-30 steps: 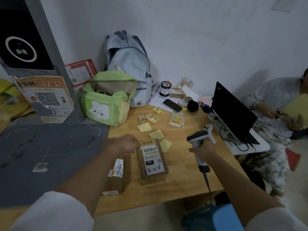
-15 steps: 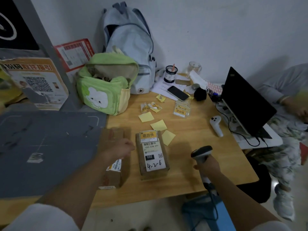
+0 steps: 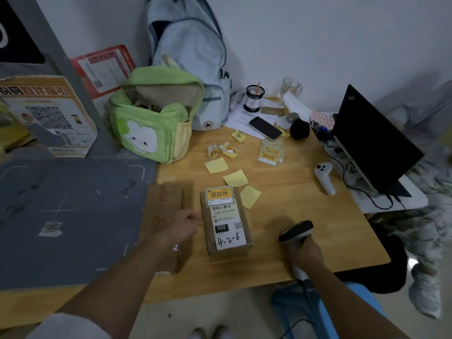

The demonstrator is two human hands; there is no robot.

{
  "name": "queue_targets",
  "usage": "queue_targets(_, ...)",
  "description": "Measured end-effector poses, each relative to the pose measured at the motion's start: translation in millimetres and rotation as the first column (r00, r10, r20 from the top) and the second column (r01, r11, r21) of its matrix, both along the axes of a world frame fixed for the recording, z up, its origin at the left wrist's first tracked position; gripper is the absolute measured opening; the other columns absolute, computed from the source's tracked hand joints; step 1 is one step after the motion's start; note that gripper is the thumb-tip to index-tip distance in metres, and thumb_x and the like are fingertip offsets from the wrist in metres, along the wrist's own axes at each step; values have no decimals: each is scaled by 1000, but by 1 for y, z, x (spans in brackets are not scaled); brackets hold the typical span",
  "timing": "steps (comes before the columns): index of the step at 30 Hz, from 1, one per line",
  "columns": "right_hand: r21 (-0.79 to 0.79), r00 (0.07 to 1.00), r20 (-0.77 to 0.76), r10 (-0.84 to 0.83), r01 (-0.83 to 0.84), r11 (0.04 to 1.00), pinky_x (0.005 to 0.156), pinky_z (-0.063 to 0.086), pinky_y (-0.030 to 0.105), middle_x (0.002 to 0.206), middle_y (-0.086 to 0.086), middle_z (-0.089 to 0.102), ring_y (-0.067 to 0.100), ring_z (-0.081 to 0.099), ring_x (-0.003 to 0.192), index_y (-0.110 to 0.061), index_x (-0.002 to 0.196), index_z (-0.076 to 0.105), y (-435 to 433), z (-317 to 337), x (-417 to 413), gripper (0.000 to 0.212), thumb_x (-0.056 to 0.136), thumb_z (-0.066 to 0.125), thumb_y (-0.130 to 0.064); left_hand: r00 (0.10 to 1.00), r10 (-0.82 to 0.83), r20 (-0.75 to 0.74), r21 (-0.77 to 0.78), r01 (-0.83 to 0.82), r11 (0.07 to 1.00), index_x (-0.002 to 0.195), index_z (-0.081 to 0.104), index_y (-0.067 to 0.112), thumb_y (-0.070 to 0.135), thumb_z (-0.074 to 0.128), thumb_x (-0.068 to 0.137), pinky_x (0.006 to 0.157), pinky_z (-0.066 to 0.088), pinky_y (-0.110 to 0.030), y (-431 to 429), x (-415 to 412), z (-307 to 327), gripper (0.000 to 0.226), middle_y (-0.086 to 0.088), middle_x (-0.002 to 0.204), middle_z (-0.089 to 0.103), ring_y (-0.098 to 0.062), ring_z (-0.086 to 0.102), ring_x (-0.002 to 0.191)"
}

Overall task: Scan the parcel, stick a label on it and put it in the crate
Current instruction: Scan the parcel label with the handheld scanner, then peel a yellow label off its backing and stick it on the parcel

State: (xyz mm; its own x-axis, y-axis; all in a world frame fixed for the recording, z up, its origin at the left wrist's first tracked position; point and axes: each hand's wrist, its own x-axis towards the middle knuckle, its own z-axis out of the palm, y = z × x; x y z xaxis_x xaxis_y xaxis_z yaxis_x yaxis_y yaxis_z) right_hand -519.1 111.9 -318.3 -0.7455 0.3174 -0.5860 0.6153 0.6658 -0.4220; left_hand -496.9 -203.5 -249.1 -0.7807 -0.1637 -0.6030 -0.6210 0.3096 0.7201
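Note:
Two brown cardboard parcels lie side by side near the front of the wooden table (image 3: 305,211). The right parcel (image 3: 226,222) carries a white shipping label, handwritten "4-2-6", and a yellow sticker at its top. The left parcel (image 3: 163,206) shows a plain brown face. My left hand (image 3: 183,225) rests on its right edge with fingers curled around it. My right hand (image 3: 304,252) grips a barcode scanner (image 3: 296,231), held low to the right of the labelled parcel. A stack of yellow labels (image 3: 270,155) lies further back.
Yellow backing papers (image 3: 236,177) and crumpled scraps lie mid-table. A green bag (image 3: 151,128), a pale blue backpack (image 3: 193,45), a phone (image 3: 265,128), a white controller (image 3: 324,177) and a laptop (image 3: 374,140) crowd the back and right. A grey mat (image 3: 61,204) lies left; something blue plastic (image 3: 293,304) sits below the table.
The left parcel went from standing on edge to lying flat under my left hand. My right hand has lowered the scanner toward the table's front edge. The view tilted down.

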Motion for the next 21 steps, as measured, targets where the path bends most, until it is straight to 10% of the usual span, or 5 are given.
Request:
queue_targets(3,-32,998,43,37,-35,999,74,48,37,111,16,59,28,56,88,-1,131,45,2,5,-2,64,87,57,-45,1000,-8,8,4,8,1000,94,57,15,11,54,91,54,38,-16,-1,-1,3,6,-7,106,59,-8,55,73)
queue_targets(8,-198,979,17,-202,202,959,84,46,41,141,23,41,39,47,123,2,146,22,9,30,-21,99,77,69,-52,1000,-29,-2,37,30,999,104,59,14,22,47,95,63,42,-24,-10,-2,17,17,-6,112,64,-15,60,81)
queue_targets(14,5,971,-215,-106,110,994,101,44,48,144,21,40,40,44,127,-1,144,27,-11,64,-39,80,87,53,-51,999,-30,-27,60,31,998,96,60,16,22,46,96,66,41,-27,-17,-6,35,15,-5,110,66,-20,60,88)
queue_targets(21,32,970,-240,39,-32,999,83,50,37,115,13,64,30,60,101,-9,124,58,-49,85,-49,47,83,58,-31,995,87,-57,138,-79,987,81,57,21,16,45,96,59,39,-25,-23,-22,41,20,0,94,66,-12,59,67)
